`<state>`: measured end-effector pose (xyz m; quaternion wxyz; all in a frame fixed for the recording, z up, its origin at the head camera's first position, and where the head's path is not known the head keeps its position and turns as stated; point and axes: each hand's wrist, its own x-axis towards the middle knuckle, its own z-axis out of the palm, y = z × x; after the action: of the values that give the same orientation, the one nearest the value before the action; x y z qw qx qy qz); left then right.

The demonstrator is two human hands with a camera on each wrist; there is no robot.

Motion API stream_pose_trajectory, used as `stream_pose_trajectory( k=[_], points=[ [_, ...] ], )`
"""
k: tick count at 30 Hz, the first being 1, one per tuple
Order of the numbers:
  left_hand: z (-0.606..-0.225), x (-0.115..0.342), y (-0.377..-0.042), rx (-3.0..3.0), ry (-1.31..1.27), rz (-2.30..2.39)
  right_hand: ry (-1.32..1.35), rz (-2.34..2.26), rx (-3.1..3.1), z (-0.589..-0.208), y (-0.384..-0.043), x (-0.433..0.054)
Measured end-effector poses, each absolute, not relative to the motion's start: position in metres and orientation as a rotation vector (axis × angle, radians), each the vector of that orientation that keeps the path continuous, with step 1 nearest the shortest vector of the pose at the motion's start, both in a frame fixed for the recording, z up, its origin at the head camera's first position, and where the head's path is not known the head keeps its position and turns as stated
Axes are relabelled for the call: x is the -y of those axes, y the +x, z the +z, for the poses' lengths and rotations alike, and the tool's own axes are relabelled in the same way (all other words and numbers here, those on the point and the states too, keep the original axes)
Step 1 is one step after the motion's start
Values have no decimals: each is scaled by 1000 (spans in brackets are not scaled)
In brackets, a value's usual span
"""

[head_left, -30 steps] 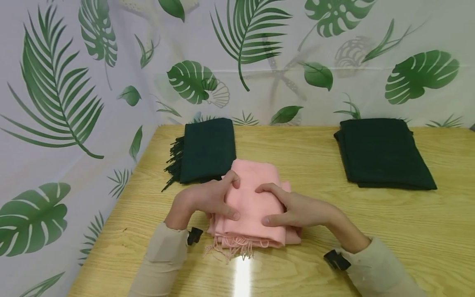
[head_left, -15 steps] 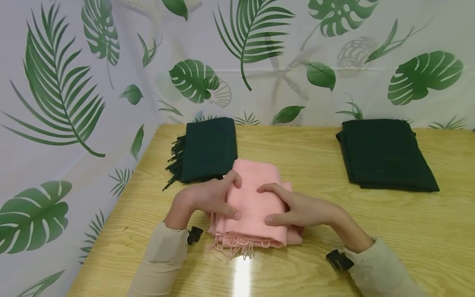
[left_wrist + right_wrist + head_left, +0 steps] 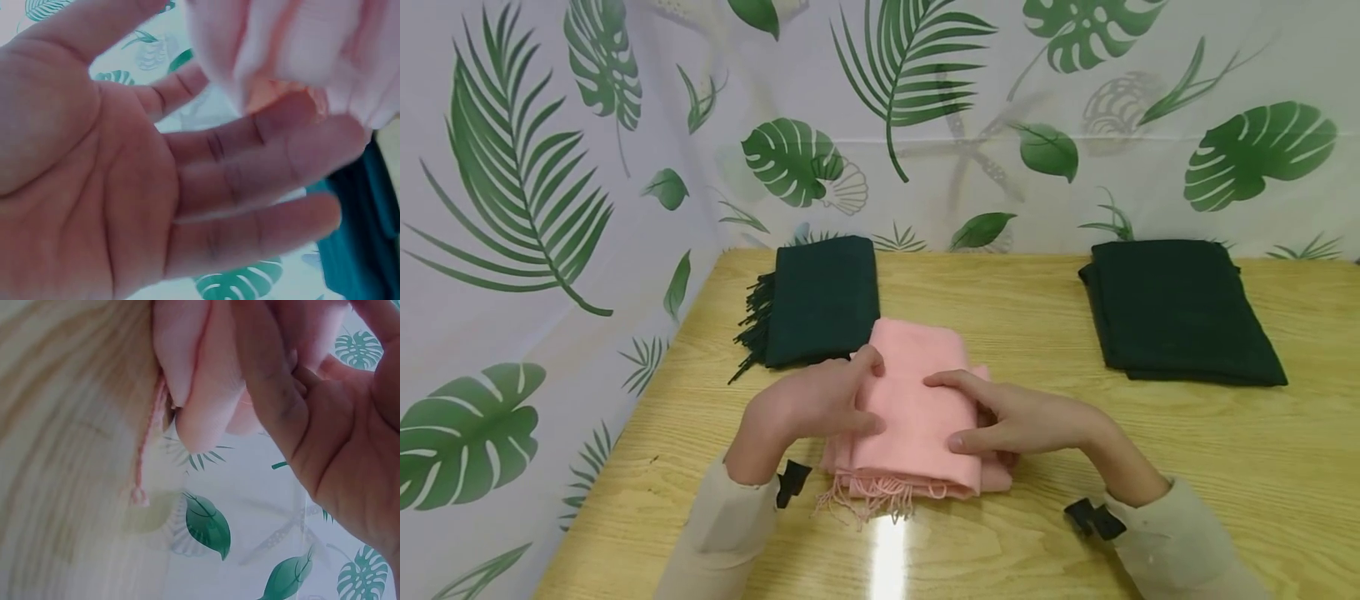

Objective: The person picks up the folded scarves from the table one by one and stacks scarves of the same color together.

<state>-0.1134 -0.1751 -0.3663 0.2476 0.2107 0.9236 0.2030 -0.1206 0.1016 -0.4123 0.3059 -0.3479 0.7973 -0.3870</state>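
A folded pink scarf point(image 3: 917, 392) lies on the wooden table in the middle of the head view, its fringe towards me. My left hand point(image 3: 820, 400) is at its left side, thumb and index finger on the top layer. In the left wrist view, the left hand's fingers point(image 3: 250, 231) are fairly straight, the upper ones overlapping the hanging folds. At the opposite side, my right hand point(image 3: 1030, 421) holds the edge with thumb and index finger on top. Its other fingers point(image 3: 269, 381) bend in against the folds in the right wrist view.
A folded dark green scarf point(image 3: 827, 300) with fringe lies behind the left hand, close to the pink one. Another folded dark green cloth point(image 3: 1180, 312) lies at the back right of the table point(image 3: 1000, 550). A leaf-patterned backdrop point(image 3: 970, 192) stands along the back and left.
The right hand has slid slightly to the right, its thumb nearer the scarf's edge. The left hand has shifted a little. The pink scarf lies nearly where it was.
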Motion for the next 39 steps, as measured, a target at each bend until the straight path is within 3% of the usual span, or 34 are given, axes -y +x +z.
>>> stream_pose_trajectory(
  k=[10,39],
  points=[
    [-356,170,-102,-2678,549,377,-947,-959,-2131,-405,-120,-109],
    [-358,172,-125,-2534,706,479,-923,-938,-2190,-397,-118,-137]
  ],
)
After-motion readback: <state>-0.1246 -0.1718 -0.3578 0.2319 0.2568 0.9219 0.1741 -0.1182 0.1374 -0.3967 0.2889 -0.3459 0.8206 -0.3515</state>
